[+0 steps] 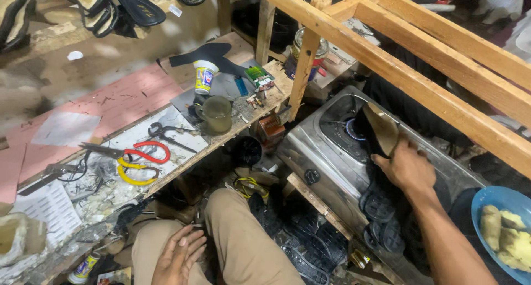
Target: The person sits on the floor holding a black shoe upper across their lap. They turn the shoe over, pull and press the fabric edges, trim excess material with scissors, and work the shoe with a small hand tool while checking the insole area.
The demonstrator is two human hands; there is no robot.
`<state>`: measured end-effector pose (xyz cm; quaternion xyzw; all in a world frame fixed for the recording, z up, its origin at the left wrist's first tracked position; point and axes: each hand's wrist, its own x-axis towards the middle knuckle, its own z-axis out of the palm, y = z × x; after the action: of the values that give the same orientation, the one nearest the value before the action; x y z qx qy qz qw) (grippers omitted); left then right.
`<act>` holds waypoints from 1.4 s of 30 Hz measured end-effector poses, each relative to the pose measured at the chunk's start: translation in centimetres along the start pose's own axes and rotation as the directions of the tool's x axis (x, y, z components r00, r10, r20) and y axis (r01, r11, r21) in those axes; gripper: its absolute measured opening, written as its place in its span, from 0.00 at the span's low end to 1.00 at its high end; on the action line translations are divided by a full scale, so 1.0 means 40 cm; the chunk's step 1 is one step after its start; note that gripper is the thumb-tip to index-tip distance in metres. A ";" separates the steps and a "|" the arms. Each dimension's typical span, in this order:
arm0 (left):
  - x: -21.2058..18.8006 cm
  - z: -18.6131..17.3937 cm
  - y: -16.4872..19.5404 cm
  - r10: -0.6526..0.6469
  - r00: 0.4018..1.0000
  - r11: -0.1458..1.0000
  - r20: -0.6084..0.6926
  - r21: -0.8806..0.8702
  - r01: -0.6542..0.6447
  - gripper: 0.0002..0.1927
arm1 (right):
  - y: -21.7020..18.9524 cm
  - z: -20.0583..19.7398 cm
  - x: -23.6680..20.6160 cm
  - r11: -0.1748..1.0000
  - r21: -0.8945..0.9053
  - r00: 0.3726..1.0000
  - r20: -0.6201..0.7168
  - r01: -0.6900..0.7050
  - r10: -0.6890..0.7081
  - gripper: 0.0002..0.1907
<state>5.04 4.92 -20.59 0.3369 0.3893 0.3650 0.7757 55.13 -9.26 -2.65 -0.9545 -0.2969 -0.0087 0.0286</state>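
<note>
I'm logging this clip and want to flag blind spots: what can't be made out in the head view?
- Burner of the steel stove: mostly hidden behind the shoe piece held by the right hand.
- Blue bowl: cut off by the right edge.
- Left hand on the knee: cut off at the bottom edge.
- Hanging soles: cut off by the top edge, blurred.

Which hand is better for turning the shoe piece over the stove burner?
Probably the right hand: it already grips the tan-and-black shoe sole above the blue burner flame of the steel gas stove. The left hand rests flat on the khaki trouser leg, far from it.
</note>
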 end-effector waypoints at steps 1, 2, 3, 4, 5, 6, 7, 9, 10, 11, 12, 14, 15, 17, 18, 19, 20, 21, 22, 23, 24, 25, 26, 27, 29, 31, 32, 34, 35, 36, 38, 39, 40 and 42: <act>-0.003 -0.007 0.004 0.004 1.000 1.000 -0.009 -0.009 -0.004 0.27 | 0.003 0.000 0.001 1.000 -0.007 1.000 0.002 0.005 -0.005 0.55; -0.005 -0.014 0.005 0.005 1.000 1.000 -0.016 -0.018 -0.005 0.27 | 0.006 -0.001 0.002 1.000 -0.016 1.000 0.006 0.007 -0.007 0.54; -0.004 -0.021 0.004 -0.032 0.998 0.999 -0.051 -0.010 0.032 0.27 | 0.011 -0.002 0.004 1.000 -0.020 1.000 0.005 0.012 -0.012 0.53; -0.002 -0.029 0.002 -0.067 0.994 0.998 -0.087 -0.004 0.067 0.28 | 0.015 -0.004 0.005 1.000 -0.022 1.000 0.003 0.018 -0.018 0.53; 0.001 -0.037 -0.002 -0.100 0.987 0.995 -0.124 0.002 0.101 0.28 | 0.019 -0.007 0.007 0.999 -0.023 1.000 0.001 0.026 -0.026 0.53; 0.004 -0.044 -0.007 -0.097 0.987 0.995 -0.126 0.002 0.098 0.28 | 0.021 -0.010 0.008 0.999 -0.026 0.999 -0.010 0.034 -0.034 0.53; 0.009 -0.049 -0.013 -0.093 0.987 0.996 -0.128 0.002 0.094 0.28 | 0.023 -0.015 0.010 0.999 -0.029 0.999 -0.020 0.042 -0.042 0.54; 0.013 -0.045 -0.020 -0.063 0.994 0.998 -0.093 0.005 0.063 0.29 | 0.026 -0.022 0.007 1.000 -0.010 0.998 0.065 0.008 -0.007 0.53; 0.015 -0.041 -0.027 -0.035 0.998 0.999 -0.057 0.006 0.035 0.29 | 0.027 -0.022 0.002 0.999 0.007 0.986 0.163 -0.032 0.031 0.52; 0.017 -0.035 -0.029 -0.002 1.000 1.000 -0.023 0.005 0.002 0.30 | 0.027 -0.019 -0.009 0.997 0.023 0.964 0.257 -0.068 0.060 0.51; 0.015 -0.021 -0.023 0.049 0.999 0.991 0.010 0.120 -0.050 0.31 | 0.025 -0.013 -0.021 0.970 0.214 0.969 0.188 0.118 -0.159 0.52; -0.003 0.031 -0.010 0.129 0.989 0.926 0.073 0.347 -0.147 0.34 | 0.014 0.021 -0.068 0.709 0.525 0.847 -0.043 0.471 -0.530 0.55; -0.021 0.063 0.002 0.127 0.991 0.902 0.047 0.410 -0.135 0.38 | 0.001 0.047 -0.096 0.620 0.660 0.815 0.022 0.424 -0.580 0.51; -0.062 0.122 0.049 0.126 0.992 0.868 0.025 0.480 -0.123 0.49 | -0.049 0.118 -0.159 0.413 0.872 0.707 0.118 0.262 -0.697 0.42; -0.084 0.145 0.080 0.125 0.992 0.865 0.029 0.487 -0.123 0.55 | -0.086 0.157 -0.189 0.357 0.927 0.574 0.358 -0.119 -0.737 0.41; -0.103 0.160 0.115 0.225 0.966 0.824 0.124 0.504 -0.257 0.56 | -0.126 0.193 -0.219 0.330 0.810 0.342 0.523 -0.485 -0.781 0.41; -0.120 0.167 0.149 0.319 0.922 0.767 0.221 0.511 -0.388 0.56 | -0.180 0.230 -0.242 0.354 0.796 0.347 0.551 -0.490 -0.759 0.38; -0.143 0.165 0.180 0.403 0.858 0.693 0.317 0.506 -0.513 0.57 | -0.240 0.262 -0.272 0.379 0.784 0.353 0.577 -0.492 -0.736 0.37; -0.162 0.155 0.206 0.399 0.875 0.733 0.273 0.478 -0.484 0.54 | -0.299 0.283 -0.295 0.405 0.772 0.359 0.602 -0.490 -0.714 0.38; -0.175 0.141 0.226 0.393 0.890 0.770 0.231 0.445 -0.456 0.50 | -0.352 0.293 -0.317 0.441 0.824 0.369 0.557 -0.355 -0.744 0.36; -0.190 0.119 0.241 0.384 0.903 0.805 0.194 0.410 -0.430 0.47 | -0.407 0.295 -0.343 0.459 0.862 0.374 0.507 -0.215 -0.777 0.34; -0.205 0.090 0.250 0.394 0.904 0.769 0.167 0.478 -0.424 0.46 | -0.459 0.290 -0.375 0.462 0.884 0.374 0.454 -0.074 -0.809 0.33; -0.217 0.060 0.251 0.401 0.905 0.734 0.142 0.542 -0.410 0.44 | -0.506 0.278 -0.410 0.319 0.933 0.359 0.243 0.169 -0.901 0.34; -0.225 0.029 0.248 0.406 0.905 0.694 0.122 0.603 -0.393 0.43 | -0.552 0.264 -0.449 0.144 0.908 0.295 0.024 0.393 -0.955 0.36; -0.233 -0.027 0.229 0.377 0.924 0.662 0.067 0.678 -0.320 0.43 | -0.629 0.230 -0.529 -0.001 0.761 0.187 -0.161 0.649 -0.969 0.44; -0.223 -0.067 0.200 0.441 0.891 0.565 0.109 0.738 -0.370 0.41 | -0.690 0.202 -0.595 0.075 0.629 0.195 -0.124 0.774 -0.973 0.50; -0.220 -0.082 0.181 0.508 0.842 0.474 0.180 0.758 -0.448 0.40 | -0.712 0.193 -0.620 0.113 0.596 0.202 -0.084 0.795 -0.976 0.47; -0.210 -0.104 0.150 0.565 0.797 0.388 0.214 0.784 -0.485 0.40 | -0.741 0.188 -0.653 0.192 0.530 0.227 -0.001 0.826 -0.974 0.41; -0.199 -0.104 0.132 0.565 0.806 0.403 0.173 0.795 -0.453 0.41 | -0.747 0.189 -0.659 0.182 0.518 0.222 -0.016 0.836 -0.975 0.42; -0.191 -0.103 0.116 0.566 0.814 0.418 0.133 0.804 -0.422 0.43 | -0.749 0.194 -0.661 0.172 0.505 0.217 -0.031 0.846 -0.976 0.43; -0.174 -0.102 0.096 0.510 0.856 0.539 0.080 0.746 -0.391 0.42 | -0.745 0.208 -0.652 0.151 0.483 0.212 -0.072 0.863 -0.975 0.46; -0.169 -0.099 0.089 0.474 0.879 0.598 0.057 0.712 -0.369 0.41 | -0.740 0.216 -0.644 0.144 0.479 0.213 -0.092 0.866 -0.973 0.48; -0.163 -0.095 0.085 0.446 0.894 0.590 0.037 0.740 -0.324 0.42 | -0.737 0.224 -0.636 0.136 0.476 0.212 -0.109 0.869 -0.971 0.50; -0.152 -0.091 0.093 0.406 0.914 0.554 0.003 0.795 -0.248 0.43 | -0.729 0.237 -0.623 0.048 0.464 0.149 -0.185 0.884 -0.971 0.45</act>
<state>-1.79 2.63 -17.11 0.6714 0.5074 0.3262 0.4305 18.07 1.17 -11.49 -0.4875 -0.8345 0.1328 0.2199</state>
